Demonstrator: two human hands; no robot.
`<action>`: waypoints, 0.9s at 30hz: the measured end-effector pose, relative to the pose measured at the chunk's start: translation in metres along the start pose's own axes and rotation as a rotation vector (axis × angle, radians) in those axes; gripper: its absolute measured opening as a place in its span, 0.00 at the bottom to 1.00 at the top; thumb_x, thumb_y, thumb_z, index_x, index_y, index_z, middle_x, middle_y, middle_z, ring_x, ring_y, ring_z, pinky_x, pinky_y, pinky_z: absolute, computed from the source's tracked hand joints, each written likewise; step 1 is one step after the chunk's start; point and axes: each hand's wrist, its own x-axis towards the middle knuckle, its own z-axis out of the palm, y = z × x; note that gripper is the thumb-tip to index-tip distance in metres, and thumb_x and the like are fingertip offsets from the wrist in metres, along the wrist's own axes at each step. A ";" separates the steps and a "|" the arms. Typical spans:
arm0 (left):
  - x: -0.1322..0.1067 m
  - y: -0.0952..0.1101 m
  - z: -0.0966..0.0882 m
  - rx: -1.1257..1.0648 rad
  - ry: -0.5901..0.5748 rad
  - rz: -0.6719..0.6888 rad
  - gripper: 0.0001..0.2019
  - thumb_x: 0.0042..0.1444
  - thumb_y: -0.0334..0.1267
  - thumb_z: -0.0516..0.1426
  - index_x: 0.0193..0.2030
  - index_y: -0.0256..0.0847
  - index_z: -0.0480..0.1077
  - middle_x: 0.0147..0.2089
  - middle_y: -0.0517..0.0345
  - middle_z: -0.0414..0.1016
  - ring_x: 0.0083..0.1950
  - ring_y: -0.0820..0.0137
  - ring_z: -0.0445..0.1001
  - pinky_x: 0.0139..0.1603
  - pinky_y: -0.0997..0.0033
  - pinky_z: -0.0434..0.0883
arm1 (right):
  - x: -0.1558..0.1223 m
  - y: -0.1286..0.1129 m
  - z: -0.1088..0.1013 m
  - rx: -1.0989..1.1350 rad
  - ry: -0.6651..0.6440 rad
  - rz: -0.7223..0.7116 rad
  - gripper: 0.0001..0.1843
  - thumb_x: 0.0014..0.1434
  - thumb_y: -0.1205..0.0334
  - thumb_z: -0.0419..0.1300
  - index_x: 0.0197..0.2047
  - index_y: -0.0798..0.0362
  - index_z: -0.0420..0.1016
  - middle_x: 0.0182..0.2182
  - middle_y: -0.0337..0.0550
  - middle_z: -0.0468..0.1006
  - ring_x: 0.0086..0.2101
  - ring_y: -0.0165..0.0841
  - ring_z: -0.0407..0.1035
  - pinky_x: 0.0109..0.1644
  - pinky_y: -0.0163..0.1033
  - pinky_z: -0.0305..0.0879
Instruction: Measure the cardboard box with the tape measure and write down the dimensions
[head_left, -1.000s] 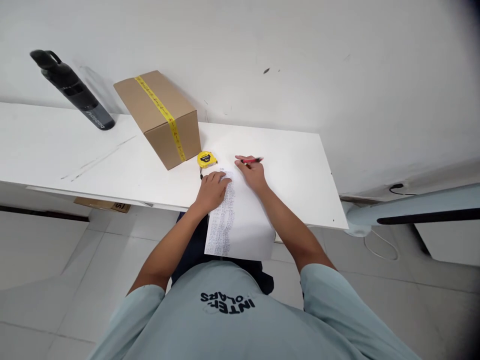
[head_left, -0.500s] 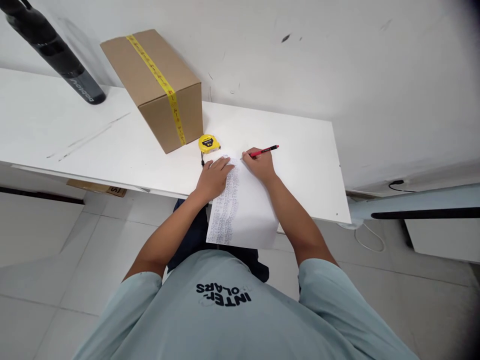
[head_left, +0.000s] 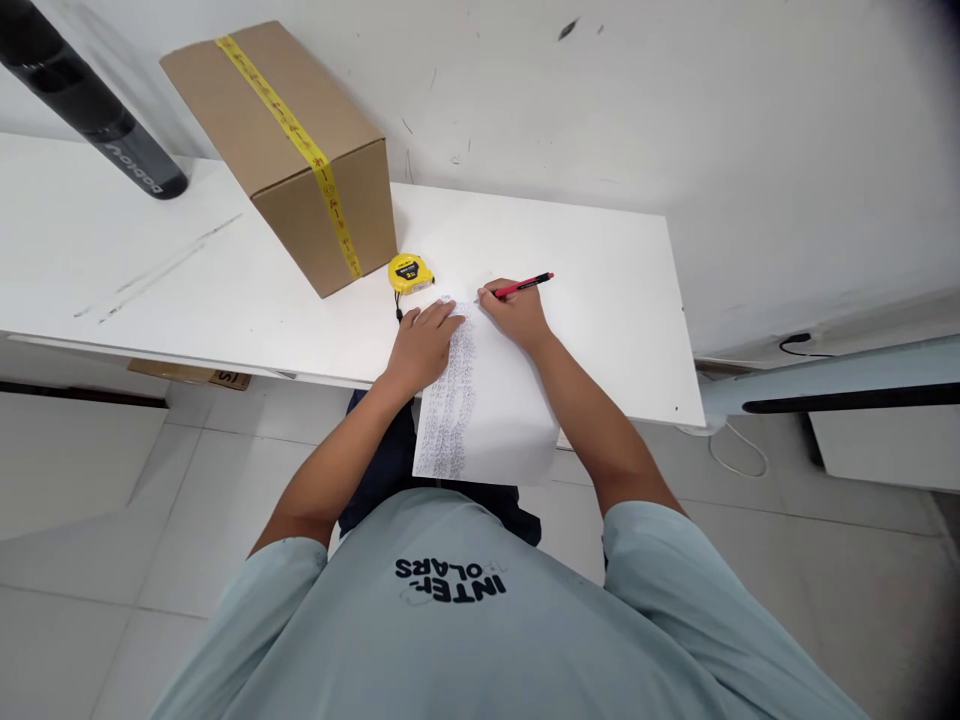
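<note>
A white sheet of paper with a column of dense writing down its left side lies on the white table and hangs over the near edge. My left hand rests flat on the sheet's top left corner, fingers spread. My right hand is closed around a red pen, its tip at the top of the sheet. A yellow tape measure sits just beyond my left hand.
A cardboard box sealed with yellow tape stands left of the tape measure, against the wall. A dark bottle stands at the far left. A pale arm-like bar and cables lie to the right of the table.
The view has tilted down and closer. My right hand turned the pen from lying low to pointing up and right, its tip on the paper. My left hand stays on the sheet.
</note>
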 end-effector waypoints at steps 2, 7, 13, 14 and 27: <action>0.000 0.000 0.000 -0.003 0.001 0.004 0.27 0.68 0.28 0.44 0.71 0.45 0.65 0.80 0.53 0.59 0.81 0.61 0.54 0.80 0.48 0.53 | 0.001 0.000 0.000 -0.008 0.009 0.005 0.12 0.58 0.57 0.66 0.25 0.50 0.74 0.23 0.36 0.70 0.29 0.32 0.65 0.36 0.41 0.65; 0.000 0.000 0.001 -0.010 0.011 0.008 0.27 0.69 0.29 0.44 0.71 0.45 0.65 0.79 0.53 0.59 0.81 0.61 0.56 0.80 0.47 0.54 | 0.001 -0.001 0.000 -0.003 -0.009 0.022 0.10 0.56 0.58 0.64 0.24 0.50 0.75 0.20 0.34 0.69 0.27 0.31 0.62 0.33 0.39 0.63; 0.000 0.001 0.000 -0.010 0.002 0.008 0.27 0.69 0.29 0.44 0.71 0.44 0.65 0.80 0.53 0.59 0.81 0.61 0.55 0.80 0.48 0.53 | 0.000 -0.001 -0.001 0.010 -0.005 0.019 0.10 0.57 0.59 0.64 0.25 0.50 0.76 0.22 0.35 0.70 0.27 0.30 0.63 0.34 0.40 0.64; 0.000 0.001 0.000 -0.009 0.002 0.008 0.27 0.69 0.29 0.44 0.71 0.43 0.65 0.80 0.53 0.59 0.81 0.61 0.55 0.80 0.48 0.54 | 0.000 -0.001 -0.001 0.012 -0.006 0.016 0.10 0.57 0.60 0.64 0.25 0.50 0.75 0.22 0.35 0.70 0.27 0.30 0.63 0.34 0.40 0.64; 0.001 0.000 0.001 -0.019 0.011 0.012 0.27 0.69 0.29 0.44 0.71 0.45 0.66 0.79 0.53 0.60 0.80 0.61 0.56 0.78 0.48 0.55 | 0.001 0.000 -0.001 -0.002 0.020 0.012 0.10 0.59 0.63 0.63 0.25 0.50 0.74 0.22 0.35 0.69 0.28 0.30 0.62 0.35 0.40 0.65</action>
